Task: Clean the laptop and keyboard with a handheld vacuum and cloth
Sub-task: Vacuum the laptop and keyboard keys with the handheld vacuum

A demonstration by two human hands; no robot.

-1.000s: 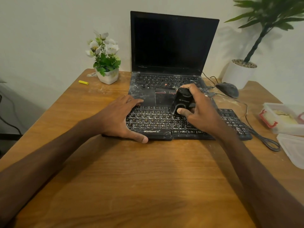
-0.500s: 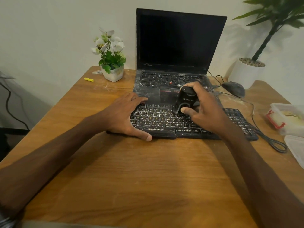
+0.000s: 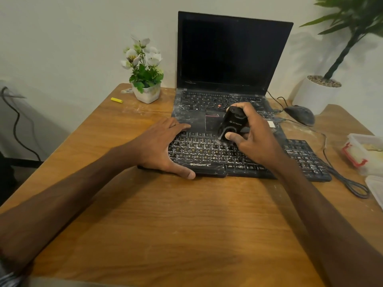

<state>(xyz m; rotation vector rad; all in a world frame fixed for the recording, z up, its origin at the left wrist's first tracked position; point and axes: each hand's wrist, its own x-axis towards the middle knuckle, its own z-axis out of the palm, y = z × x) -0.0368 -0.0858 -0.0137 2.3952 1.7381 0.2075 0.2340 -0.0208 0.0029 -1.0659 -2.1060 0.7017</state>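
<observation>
The wooden tabletop (image 3: 186,224) showed a warm, streaked grain with faint pale smears. Across it lay a black keyboard (image 3: 207,154), its long axis running left to right, its keys dusted with white powder. The left hand (image 3: 157,148) rested flat over the keyboard's left end, fingers nearly straight and spread, the thumb lying along the near edge; it grasped nothing. The right hand (image 3: 257,139) curled round a small black handheld vacuum (image 3: 231,125), thumb on its front and fingers wrapped behind. The vacuum stood over the middle of the keyboard's upper rows, its long axis tilted, lower end down at the keys and upper end leaning away toward the laptop (image 3: 232,52). The laptop sat open just behind the keyboard, screen dark and facing the person, its own keys and palm rest powdery. A grey cable (image 3: 342,181) looped past the keyboard's right end, near a clear plastic box (image 3: 364,150) with red clips. Farther back were a dark rounded mouse (image 3: 300,115), a small yellow stick (image 3: 116,100), a white square flowerpot (image 3: 147,93) and a round white planter (image 3: 315,92).
</observation>
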